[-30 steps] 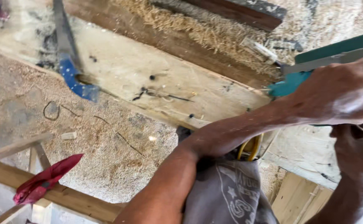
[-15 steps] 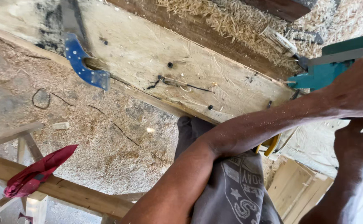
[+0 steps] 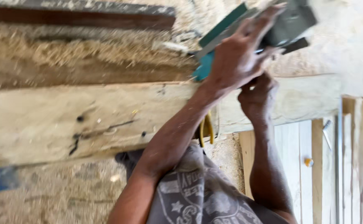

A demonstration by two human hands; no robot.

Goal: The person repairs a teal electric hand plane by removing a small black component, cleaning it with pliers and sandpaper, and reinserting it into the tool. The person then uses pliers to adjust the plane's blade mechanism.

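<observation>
Head view. My left hand [image 3: 235,58] lies in the upper right of the frame, fingers wrapped over the top of a teal and grey power planer [image 3: 272,25] and gripping it. My right hand [image 3: 258,97] sits just below and slightly right of the left, curled closed under the tool's near end; what it grips is hidden by blur and by the left hand. The planer rests at the far edge of a long pale plank [image 3: 86,120], whose long axis runs left to right across the middle of the frame. The tool's body slants from lower left to upper right, so most of the plank stretches away to the left of both hands. Wood shavings [image 3: 90,49] are heaped along the plank's far side. Upright boards [image 3: 355,166] stand at lower right.
</observation>
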